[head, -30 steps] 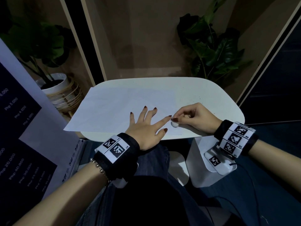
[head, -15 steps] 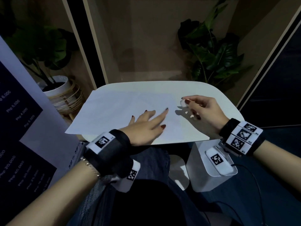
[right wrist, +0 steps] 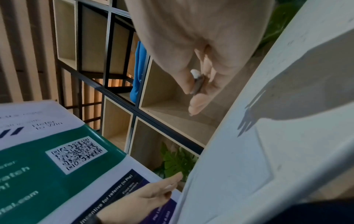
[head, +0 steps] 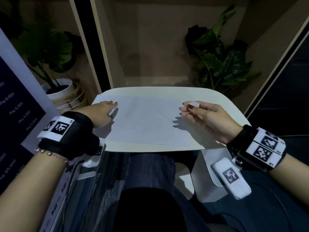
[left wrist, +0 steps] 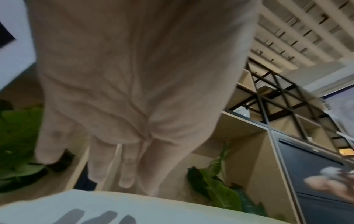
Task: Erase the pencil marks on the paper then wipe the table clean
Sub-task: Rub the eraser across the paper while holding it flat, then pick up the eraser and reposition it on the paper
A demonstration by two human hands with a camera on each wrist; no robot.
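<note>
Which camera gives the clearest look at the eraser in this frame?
The head view: the white eraser shows whole, pinched by the right hand above the paper. The right wrist view shows only its tip between the fingers. The left wrist view shows a distant blur.

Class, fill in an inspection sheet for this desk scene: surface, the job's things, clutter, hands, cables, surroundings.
Surface: white table with rounded corners; the dim light hides any crumbs.
Job's things: paper lies flat on the table, no pencil marks legible; white eraser is held above the table, off the paper's right edge. No wiping cloth seen.
Clutter: nothing seen on the table besides the paper.
Hands: left hand has straight fingers at the paper's far left corner; right hand pinches the eraser.
Cables: a dark cable runs below the right wrist.
Surroundings: potted plant to the left, leafy plant behind right, price board at left.
</note>
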